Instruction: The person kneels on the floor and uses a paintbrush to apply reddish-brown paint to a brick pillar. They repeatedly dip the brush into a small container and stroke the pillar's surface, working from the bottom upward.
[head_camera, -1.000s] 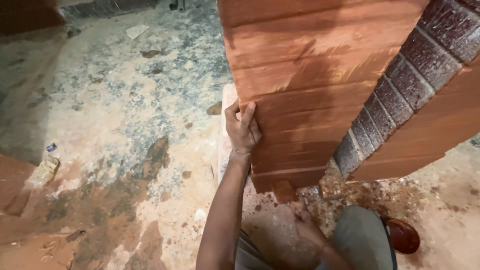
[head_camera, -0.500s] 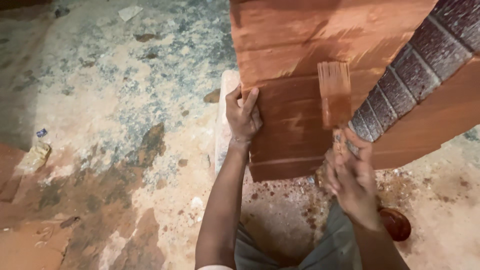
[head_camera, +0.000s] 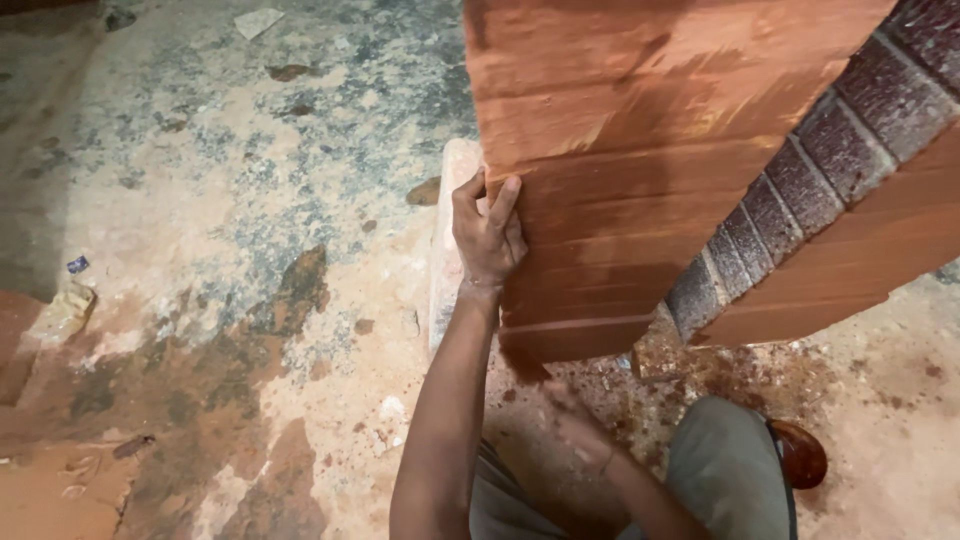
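A tall wooden panel (head_camera: 640, 130), stained reddish brown with horizontal grooves, stands upright in front of me. My left hand (head_camera: 487, 235) grips its left edge, fingers spread against the face. My right hand (head_camera: 572, 425) is low under the panel's bottom edge and blurred by motion. It is closed on a stained brush (head_camera: 522, 365), whose tip is at the lower left corner of the panel. My knee in grey trousers (head_camera: 730, 460) is at the lower right.
A brick column (head_camera: 800, 190) leans behind the panel, with a second stained board (head_camera: 860, 260) to its right. A pale stone block (head_camera: 445, 270) lies by the panel's left edge. A dark red bowl (head_camera: 802, 455) sits beside my knee. Stain patches and scraps mark the concrete floor (head_camera: 200, 200).
My right hand has dropped with the brush from the panel's face to below its bottom edge. My left hand stays on the left edge.
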